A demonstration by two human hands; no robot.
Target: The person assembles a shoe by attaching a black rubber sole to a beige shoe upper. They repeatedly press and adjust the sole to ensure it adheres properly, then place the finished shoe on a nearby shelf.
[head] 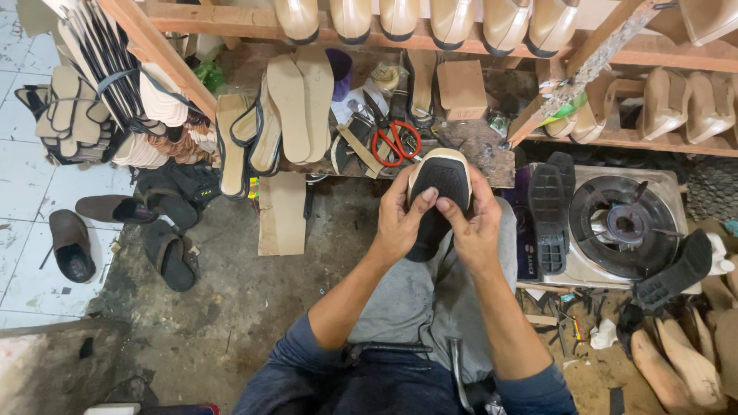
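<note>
1. Black rubber meets my fingertips: my left hand [400, 223] and right hand [474, 227] are both curled tight around a shoe sole [437, 201], thumbs pressing its middle.
2. Between my palms, above my lap, the sole shows a black textured tread with a pale tan rim at the toe.
3. Its long axis runs away from me, toe pointing toward red-handled scissors [395, 141] just beyond my fingers.

shoe lasts [430, 19] cropped, sole [438, 192] partly hidden
</note>
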